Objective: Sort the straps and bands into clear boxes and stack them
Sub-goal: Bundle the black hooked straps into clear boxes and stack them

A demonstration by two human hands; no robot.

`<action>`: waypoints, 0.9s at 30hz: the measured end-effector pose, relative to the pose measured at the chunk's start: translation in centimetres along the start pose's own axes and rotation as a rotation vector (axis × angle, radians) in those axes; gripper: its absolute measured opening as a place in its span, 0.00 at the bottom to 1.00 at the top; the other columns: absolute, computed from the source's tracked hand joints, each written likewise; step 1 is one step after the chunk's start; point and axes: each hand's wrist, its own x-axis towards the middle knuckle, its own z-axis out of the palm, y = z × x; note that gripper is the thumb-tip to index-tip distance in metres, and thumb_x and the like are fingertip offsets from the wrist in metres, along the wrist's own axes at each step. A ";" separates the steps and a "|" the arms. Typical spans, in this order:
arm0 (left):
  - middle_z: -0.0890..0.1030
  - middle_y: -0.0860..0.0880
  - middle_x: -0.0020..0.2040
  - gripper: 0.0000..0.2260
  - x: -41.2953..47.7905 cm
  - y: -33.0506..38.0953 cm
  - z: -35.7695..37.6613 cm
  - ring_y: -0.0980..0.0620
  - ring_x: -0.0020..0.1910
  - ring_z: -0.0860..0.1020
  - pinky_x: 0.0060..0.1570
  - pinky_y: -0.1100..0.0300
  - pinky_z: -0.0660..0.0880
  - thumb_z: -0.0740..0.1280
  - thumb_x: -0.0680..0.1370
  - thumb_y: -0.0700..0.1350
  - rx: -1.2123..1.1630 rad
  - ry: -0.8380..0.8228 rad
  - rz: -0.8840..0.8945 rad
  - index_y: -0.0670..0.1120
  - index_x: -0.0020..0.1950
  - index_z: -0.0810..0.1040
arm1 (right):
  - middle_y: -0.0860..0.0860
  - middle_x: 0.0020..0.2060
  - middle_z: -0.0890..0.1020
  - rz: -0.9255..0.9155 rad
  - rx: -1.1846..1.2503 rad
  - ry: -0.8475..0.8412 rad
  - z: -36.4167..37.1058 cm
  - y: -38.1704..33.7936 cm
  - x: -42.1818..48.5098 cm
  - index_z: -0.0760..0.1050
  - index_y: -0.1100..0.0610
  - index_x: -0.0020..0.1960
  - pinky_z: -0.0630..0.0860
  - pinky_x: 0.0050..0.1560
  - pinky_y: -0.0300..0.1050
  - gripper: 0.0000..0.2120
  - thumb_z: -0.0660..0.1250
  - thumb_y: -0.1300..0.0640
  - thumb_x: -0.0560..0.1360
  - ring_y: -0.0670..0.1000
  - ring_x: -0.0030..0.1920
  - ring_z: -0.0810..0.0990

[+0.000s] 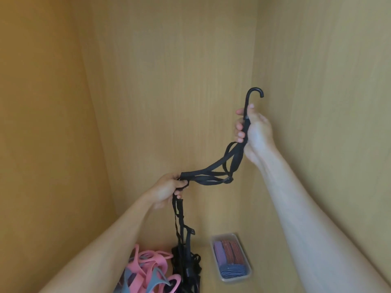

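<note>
Strap (211,174), black and tangled, held up inside a wooden cupboard (169,81).
My right hand (257,129), raised high, has its fingers curled tight round the strap just below its hook (255,92), which points upward. My left hand (167,190), lower and to the left, grips a bunch of the same strap. Loops sag between the two, and the rest hangs down to a black heap (188,265) on the cupboard floor. Pink and grey bands (148,269) lie just left of the heap. To its right, apart, a clear box (231,235) holds striped red and blue bands.
</note>
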 end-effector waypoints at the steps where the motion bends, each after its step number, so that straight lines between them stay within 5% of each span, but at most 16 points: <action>1: 0.76 0.46 0.42 0.11 0.2 -0.2 -0.3 0.56 0.27 0.65 0.33 0.61 0.66 0.63 0.82 0.35 0.048 0.014 0.009 0.40 0.63 0.79 | 0.48 0.25 0.70 -0.006 0.013 -0.006 0.0 -0.4 -0.1 0.74 0.59 0.48 0.59 0.24 0.39 0.17 0.56 0.47 0.85 0.46 0.23 0.62; 4: 0.79 0.47 0.40 0.06 0.4 -0.7 -1.1 0.57 0.26 0.68 0.35 0.60 0.70 0.67 0.82 0.43 0.254 0.042 0.013 0.43 0.56 0.81 | 0.49 0.25 0.66 -0.037 0.061 -0.041 0.2 -1.8 -0.3 0.75 0.59 0.48 0.55 0.24 0.40 0.18 0.57 0.46 0.85 0.47 0.24 0.58; 7: 0.78 0.51 0.32 0.17 0.3 -1.7 -1.7 0.55 0.28 0.70 0.38 0.62 0.73 0.69 0.79 0.59 0.443 0.012 -0.044 0.45 0.42 0.79 | 0.48 0.26 0.63 -0.094 0.117 -0.074 0.6 -3.4 -0.4 0.74 0.58 0.48 0.52 0.25 0.41 0.18 0.57 0.45 0.85 0.46 0.24 0.56; 10: 0.74 0.54 0.29 0.24 0.2 -3.2 -1.4 0.58 0.29 0.71 0.37 0.65 0.69 0.69 0.71 0.70 0.469 0.011 -0.035 0.48 0.40 0.79 | 0.47 0.26 0.62 -0.150 0.154 -0.070 0.3 -4.7 -0.4 0.74 0.57 0.47 0.51 0.25 0.42 0.18 0.57 0.45 0.85 0.46 0.25 0.55; 12: 0.70 0.57 0.28 0.22 0.3 -4.3 -0.9 0.59 0.28 0.69 0.35 0.67 0.65 0.70 0.68 0.72 0.454 0.007 -0.011 0.53 0.34 0.74 | 0.47 0.26 0.61 -0.153 0.160 -0.051 -0.1 -5.4 -0.4 0.74 0.56 0.46 0.50 0.25 0.41 0.18 0.56 0.44 0.85 0.46 0.25 0.54; 14: 0.68 0.60 0.26 0.19 0.5 -5.5 -0.5 0.62 0.26 0.67 0.31 0.69 0.64 0.71 0.73 0.67 0.459 -0.029 -0.016 0.55 0.29 0.80 | 0.47 0.26 0.61 -0.160 0.167 -0.038 -0.6 -6.1 -0.4 0.73 0.56 0.46 0.51 0.24 0.41 0.18 0.56 0.44 0.85 0.46 0.26 0.53; 18: 0.73 0.53 0.28 0.21 0.5 -8.4 -1.8 0.54 0.30 0.73 0.38 0.60 0.68 0.70 0.77 0.60 0.410 0.050 -0.101 0.49 0.31 0.71 | 0.47 0.26 0.61 -0.209 0.181 -0.066 -1.1 -7.2 -0.5 0.73 0.56 0.46 0.53 0.23 0.40 0.18 0.55 0.45 0.85 0.46 0.25 0.54; 22: 0.86 0.47 0.38 0.18 -0.4 -9.3 -4.1 0.54 0.38 0.83 0.43 0.59 0.74 0.70 0.76 0.61 0.276 0.187 -0.175 0.46 0.42 0.80 | 0.47 0.26 0.61 -0.208 0.158 -0.121 -0.8 -7.3 -0.8 0.74 0.56 0.47 0.53 0.24 0.40 0.17 0.55 0.45 0.85 0.46 0.25 0.55; 27: 0.76 0.49 0.29 0.23 -1.1 -9.8 -6.3 0.48 0.34 0.80 0.44 0.54 0.79 0.77 0.71 0.60 0.095 0.310 -0.226 0.41 0.51 0.80 | 0.47 0.26 0.61 -0.184 0.146 -0.127 -0.9 -6.9 -1.4 0.74 0.56 0.46 0.53 0.23 0.40 0.17 0.56 0.45 0.85 0.46 0.25 0.54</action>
